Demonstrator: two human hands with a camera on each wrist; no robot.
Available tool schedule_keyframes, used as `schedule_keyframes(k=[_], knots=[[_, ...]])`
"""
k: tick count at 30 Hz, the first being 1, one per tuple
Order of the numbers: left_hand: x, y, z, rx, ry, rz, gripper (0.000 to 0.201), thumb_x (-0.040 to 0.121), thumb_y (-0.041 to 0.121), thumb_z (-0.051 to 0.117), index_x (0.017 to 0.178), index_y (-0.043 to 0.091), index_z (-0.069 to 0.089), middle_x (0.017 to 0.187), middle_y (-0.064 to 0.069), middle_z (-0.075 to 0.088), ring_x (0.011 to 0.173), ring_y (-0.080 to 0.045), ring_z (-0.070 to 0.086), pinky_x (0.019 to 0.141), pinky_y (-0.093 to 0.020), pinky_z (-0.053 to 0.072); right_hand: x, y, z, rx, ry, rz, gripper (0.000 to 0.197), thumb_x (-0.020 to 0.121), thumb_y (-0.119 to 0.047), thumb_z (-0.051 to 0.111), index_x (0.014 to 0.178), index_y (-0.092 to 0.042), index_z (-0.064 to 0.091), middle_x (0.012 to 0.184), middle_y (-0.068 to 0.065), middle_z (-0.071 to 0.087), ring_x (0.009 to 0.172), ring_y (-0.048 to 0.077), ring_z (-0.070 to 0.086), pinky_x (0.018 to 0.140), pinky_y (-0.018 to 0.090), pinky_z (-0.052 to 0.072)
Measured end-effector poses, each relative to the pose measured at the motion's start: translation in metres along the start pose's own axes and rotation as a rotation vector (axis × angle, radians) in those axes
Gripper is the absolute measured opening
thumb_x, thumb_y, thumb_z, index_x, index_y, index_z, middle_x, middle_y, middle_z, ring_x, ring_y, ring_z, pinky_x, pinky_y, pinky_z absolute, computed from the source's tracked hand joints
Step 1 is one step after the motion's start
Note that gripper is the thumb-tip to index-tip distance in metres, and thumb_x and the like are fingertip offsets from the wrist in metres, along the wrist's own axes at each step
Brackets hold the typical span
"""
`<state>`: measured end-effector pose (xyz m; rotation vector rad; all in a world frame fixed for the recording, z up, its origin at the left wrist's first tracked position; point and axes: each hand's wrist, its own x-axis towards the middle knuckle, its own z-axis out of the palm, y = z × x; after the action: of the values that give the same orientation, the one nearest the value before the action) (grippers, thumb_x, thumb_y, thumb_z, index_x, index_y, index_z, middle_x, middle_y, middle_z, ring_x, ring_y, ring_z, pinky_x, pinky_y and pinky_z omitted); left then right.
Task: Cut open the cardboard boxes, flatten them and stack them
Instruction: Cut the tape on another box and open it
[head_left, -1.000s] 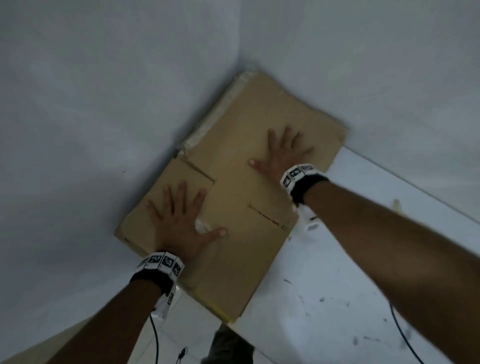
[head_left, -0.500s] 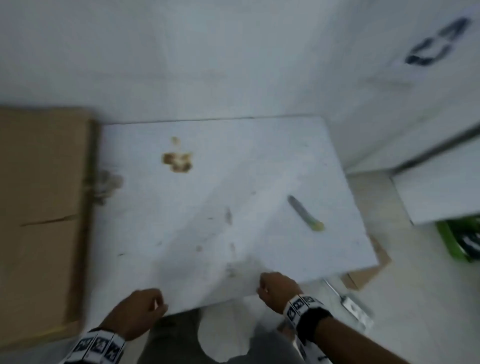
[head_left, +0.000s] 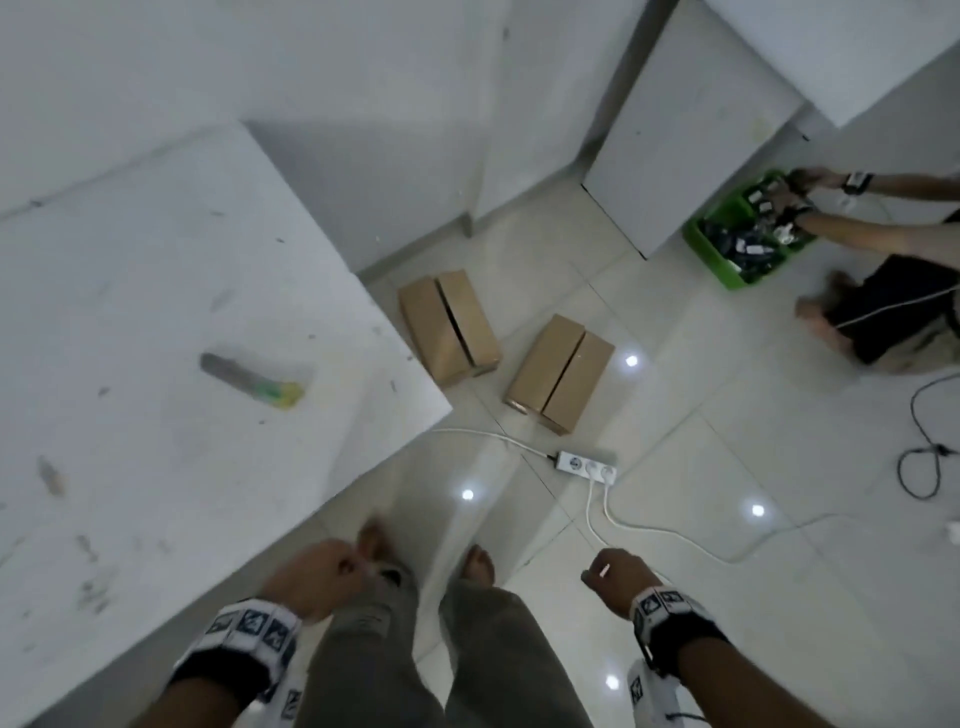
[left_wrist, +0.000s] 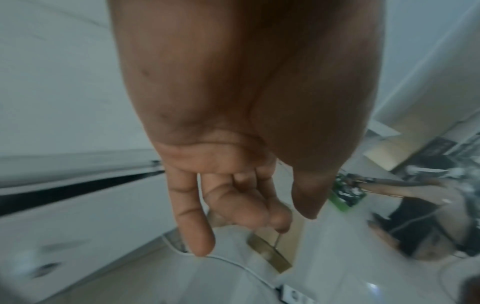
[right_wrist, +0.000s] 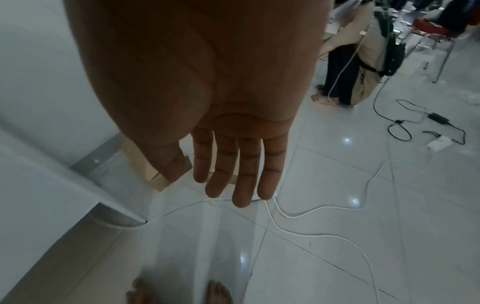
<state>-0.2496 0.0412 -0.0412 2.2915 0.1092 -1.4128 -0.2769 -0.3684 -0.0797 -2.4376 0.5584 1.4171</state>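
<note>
Two shut brown cardboard boxes stand on the tiled floor beyond the table corner, the nearer-left box (head_left: 449, 325) and the right box (head_left: 561, 371). A grey cutter with a green-yellow end (head_left: 249, 382) lies on the white table (head_left: 130, 467). My left hand (head_left: 317, 574) hangs by my left leg, fingers loosely curled, holding nothing (left_wrist: 249, 216). My right hand (head_left: 618, 577) hangs over the floor with straight fingers and is empty (right_wrist: 233, 174). Both hands are well short of the boxes. The flattened cardboard is out of view.
A white power strip (head_left: 587, 464) with white cables lies on the floor just before the boxes. Another person kneels at the far right over a green crate (head_left: 737, 244). A black cable (head_left: 924, 452) loops on the floor. White cabinets stand behind.
A second ago both hands pressed flat on the flattened cardboard on the table. They have lifted off and dropped to my sides, and my view has swung right to the floor boxes.
</note>
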Motion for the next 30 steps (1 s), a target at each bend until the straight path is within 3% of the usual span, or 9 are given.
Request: schedule_keyframes(k=[5, 9, 13, 16, 18, 21, 25, 28, 30], knots=[[0.071, 0.137, -0.011, -0.003, -0.098, 0.189, 0.026, 0.099, 0.049, 0.058, 0.088, 0.026, 0.060, 0.091, 0.006, 0.062, 0.082, -0.012, 0.059, 0.069, -0.025, 0.038, 0.066, 0.004, -0.060, 0.167, 0.059, 0.032, 0.020, 0.093, -0.039, 0.067, 0.100, -0.020, 0.067, 0.112, 0.008, 0.070, 0.108, 0.026, 0.065, 0.084, 0.025, 0.044], [0.176, 0.204, -0.011, 0.013, -0.081, 0.245, 0.024, 0.097, 0.045, 0.062, 0.099, 0.022, 0.065, 0.109, -0.001, 0.065, 0.095, -0.019, 0.060, 0.078, -0.028, 0.040, 0.154, -0.003, -0.101, 0.272, 0.058, 0.010, 0.026, 0.094, -0.039, 0.064, 0.106, -0.017, 0.069, 0.105, 0.006, 0.071, 0.107, 0.027, 0.065, 0.079, 0.025, 0.041], [0.312, 0.242, -0.001, -0.001, -0.069, 0.174, 0.024, 0.097, 0.042, 0.066, 0.099, 0.019, 0.065, 0.103, -0.001, 0.067, 0.095, -0.020, 0.062, 0.083, -0.030, 0.047, 0.265, -0.005, -0.122, 0.376, 0.113, -0.029, 0.027, 0.094, -0.037, 0.064, 0.106, -0.013, 0.069, 0.104, 0.008, 0.072, 0.100, 0.028, 0.066, 0.081, 0.028, 0.047], [0.430, 0.253, 0.016, -0.019, -0.033, 0.079, 0.025, 0.096, 0.040, 0.067, 0.104, 0.017, 0.067, 0.107, -0.004, 0.069, 0.095, -0.022, 0.064, 0.080, -0.031, 0.049, 0.370, 0.008, -0.110, 0.495, 0.113, -0.024, 0.026, 0.091, -0.040, 0.065, 0.100, -0.016, 0.069, 0.101, 0.007, 0.074, 0.092, 0.029, 0.070, 0.087, 0.040, 0.057], [0.510, 0.252, 0.033, -0.070, 0.014, 0.029, 0.030, 0.095, 0.039, 0.070, 0.114, 0.015, 0.064, 0.118, -0.006, 0.068, 0.097, -0.024, 0.063, 0.080, -0.029, 0.047, 0.446, 0.024, -0.088, 0.577, 0.098, 0.032, 0.038, 0.087, -0.046, 0.067, 0.113, -0.017, 0.065, 0.110, 0.007, 0.072, 0.095, 0.031, 0.070, 0.090, 0.047, 0.057], [0.619, 0.243, 0.062, -0.167, 0.120, -0.071, 0.069, 0.087, 0.038, 0.080, 0.141, 0.011, 0.047, 0.142, -0.010, 0.054, 0.125, -0.029, 0.056, 0.091, -0.029, 0.043, 0.538, 0.035, -0.053, 0.626, 0.055, 0.125, 0.069, 0.093, -0.047, 0.065, 0.145, -0.009, 0.040, 0.132, 0.016, 0.059, 0.114, 0.033, 0.062, 0.102, 0.044, 0.049], [0.720, 0.224, 0.103, -0.214, 0.124, -0.133, 0.116, 0.084, 0.038, 0.084, 0.163, 0.009, 0.004, 0.163, -0.014, 0.027, 0.148, -0.033, 0.034, 0.115, -0.038, 0.035, 0.629, 0.036, -0.010, 0.705, 0.045, 0.186, 0.075, 0.098, -0.040, 0.062, 0.150, 0.001, 0.026, 0.151, 0.018, 0.045, 0.135, 0.036, 0.047, 0.104, 0.036, 0.040], [0.744, 0.217, 0.124, -0.047, 0.124, -0.037, 0.116, 0.092, 0.045, 0.073, 0.162, 0.009, -0.012, 0.165, -0.019, 0.023, 0.148, -0.034, 0.034, 0.118, -0.041, 0.034, 0.651, 0.030, 0.011, 0.846, 0.171, 0.215, 0.080, 0.091, -0.044, 0.069, 0.147, -0.002, 0.028, 0.147, 0.018, 0.049, 0.131, 0.039, 0.049, 0.106, 0.042, 0.043], [0.721, 0.228, 0.117, 0.060, 0.159, 0.009, 0.126, 0.084, 0.056, 0.077, 0.162, 0.016, -0.014, 0.163, -0.019, 0.023, 0.145, -0.035, 0.036, 0.115, -0.051, 0.036, 0.633, 0.030, 0.007, 0.866, 0.275, 0.169, 0.087, 0.082, -0.054, 0.073, 0.145, -0.009, 0.034, 0.143, 0.015, 0.052, 0.129, 0.038, 0.049, 0.106, 0.047, 0.044]])
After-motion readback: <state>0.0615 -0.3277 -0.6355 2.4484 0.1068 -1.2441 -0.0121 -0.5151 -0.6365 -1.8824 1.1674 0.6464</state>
